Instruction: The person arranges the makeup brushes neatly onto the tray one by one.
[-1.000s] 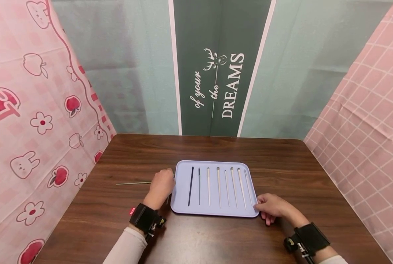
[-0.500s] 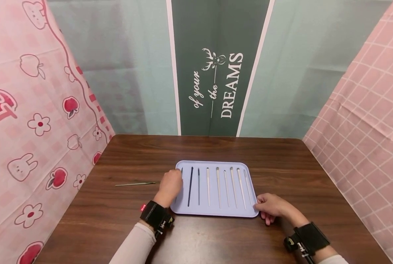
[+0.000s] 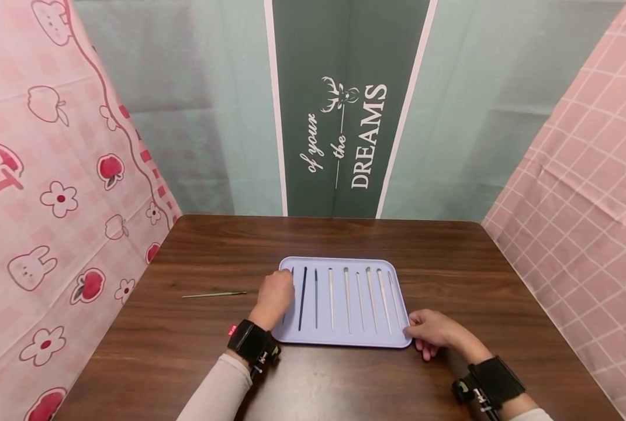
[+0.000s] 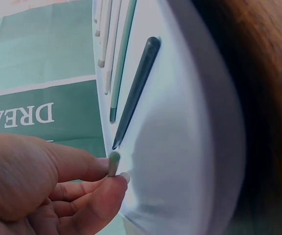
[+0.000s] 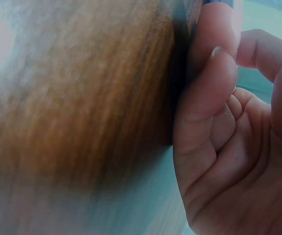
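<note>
Pinched between the thumb and fingers of my left hand (image 3: 275, 295) is a slim green brush (image 4: 113, 164), held over the left end of the lilac tray (image 3: 339, 344). The hand hides most of it in the head view. Beside it on the tray lie a black brush (image 3: 303, 298), a grey-green brush (image 3: 316, 304) and several pale-handled brushes (image 3: 331, 301), roughly parallel, tips to the far side. My right hand (image 3: 432, 328) grips the tray's near right corner, thumb and index finger at the rim and the other fingers curled below.
Another green brush (image 3: 214, 294) lies crosswise on the brown wooden table (image 3: 344, 386), left of the tray. A green curtain (image 3: 223, 117) hangs behind the table. Pink patterned cloths stand at the left (image 3: 81, 193) and right (image 3: 586, 204).
My left hand has moved right from the tray's left edge to over its left end, carrying the green brush. My right hand has stayed at the tray's corner.
</note>
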`<state>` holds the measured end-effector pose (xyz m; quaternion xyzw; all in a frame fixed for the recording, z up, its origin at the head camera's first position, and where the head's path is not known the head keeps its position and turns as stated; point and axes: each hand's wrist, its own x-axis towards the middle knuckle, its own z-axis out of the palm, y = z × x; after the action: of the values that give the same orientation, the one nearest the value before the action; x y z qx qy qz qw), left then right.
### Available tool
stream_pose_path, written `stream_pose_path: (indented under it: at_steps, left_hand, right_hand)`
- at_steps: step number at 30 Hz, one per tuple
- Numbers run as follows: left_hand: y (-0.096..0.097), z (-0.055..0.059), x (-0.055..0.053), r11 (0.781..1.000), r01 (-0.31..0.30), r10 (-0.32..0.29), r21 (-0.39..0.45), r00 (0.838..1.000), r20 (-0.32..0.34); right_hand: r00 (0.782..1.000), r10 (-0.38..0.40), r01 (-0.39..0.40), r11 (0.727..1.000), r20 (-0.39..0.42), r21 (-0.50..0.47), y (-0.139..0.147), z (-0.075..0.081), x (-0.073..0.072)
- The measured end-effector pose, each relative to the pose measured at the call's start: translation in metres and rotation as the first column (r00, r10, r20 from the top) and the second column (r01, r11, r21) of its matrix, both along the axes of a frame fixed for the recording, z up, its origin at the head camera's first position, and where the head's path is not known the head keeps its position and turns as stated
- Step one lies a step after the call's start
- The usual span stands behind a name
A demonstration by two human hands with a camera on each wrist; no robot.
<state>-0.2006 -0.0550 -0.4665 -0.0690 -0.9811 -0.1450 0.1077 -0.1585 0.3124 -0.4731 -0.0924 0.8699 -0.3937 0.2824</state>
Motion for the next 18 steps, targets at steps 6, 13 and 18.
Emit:
stream_pose_path:
  at_steps: [6, 13, 18]
  left_hand:
    - [0.0027, 0.0017, 0.0018, 1.000, 0.001, -0.001, -0.015, 1.000, -0.001]
    - [0.0036, 0.0015, 0.0016, 1.000, -0.010, 0.010, -0.020, 1.000, 0.009]
    - [0.0035, -0.0003, 0.0020, 1.000, -0.009, 0.009, -0.029, 1.000, 0.004]
  right_hand:
    - [1.000, 0.000, 0.000, 1.000, -0.013, -0.003, -0.0008, 0.0009, 0.0015]
    - [1.000, -0.005, 0.005, 1.000, -0.019, 0.002, -0.0015, 0.0000, 0.0015]
    - [1.000, 0.001, -0.001, 1.000, -0.027, 0.001, -0.0004, -0.0014, 0.0017]
